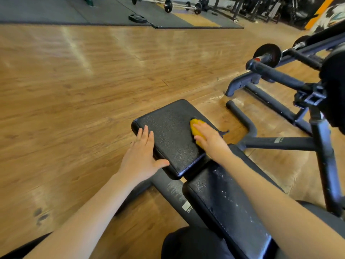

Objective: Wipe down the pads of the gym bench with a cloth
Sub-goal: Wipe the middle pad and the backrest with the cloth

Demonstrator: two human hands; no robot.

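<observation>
The gym bench has two black pads: a smaller seat pad (173, 135) ahead and a longer back pad (224, 206) nearer me, speckled with white marks. A yellow cloth (195, 128) lies on the right part of the seat pad. My right hand (209, 141) presses flat on the cloth with straight fingers, covering most of it. My left hand (143, 156) rests flat on the seat pad's left edge, fingers spread and the thumb lying on the pad's near corner.
The bench's black frame and foot bar (242, 118) stand on a wooden floor (84, 90). Another machine with a weight plate (268, 54) stands at the right. Barbells (168, 5) and a loose plate (137, 18) lie on dark mats far behind.
</observation>
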